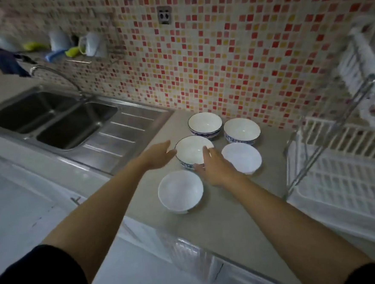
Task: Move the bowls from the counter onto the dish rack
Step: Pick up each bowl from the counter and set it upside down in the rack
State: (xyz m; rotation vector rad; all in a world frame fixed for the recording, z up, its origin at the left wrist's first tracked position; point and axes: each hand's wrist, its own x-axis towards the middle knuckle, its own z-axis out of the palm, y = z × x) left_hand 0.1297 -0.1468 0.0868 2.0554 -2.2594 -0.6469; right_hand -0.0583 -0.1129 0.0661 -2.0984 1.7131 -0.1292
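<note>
Several white bowls stand on the beige counter (pixel 226 205). The middle bowl (pixel 190 151), with a blue patterned band, lies between my hands. My left hand (pixel 158 156) is open at its left rim, fingers near or just touching it. My right hand (pixel 215 166) is open at its right rim, one finger over the edge. A plain white bowl (pixel 180 191) sits nearest me and another (pixel 242 158) to the right. Two blue-banded bowls (pixel 205 124) (pixel 241 130) stand by the wall. The white dish rack (pixel 344 182) is at the right.
A steel double sink (pixel 54 120) with a drainboard (pixel 119 135) and curved faucet (pixel 55 73) fills the left. The rack's metal frame (pixel 328 136) rises at the right, its upper tier holding dishes. Mugs and sponges sit on a wall shelf (pixel 76 56). A mosaic tile wall backs the counter.
</note>
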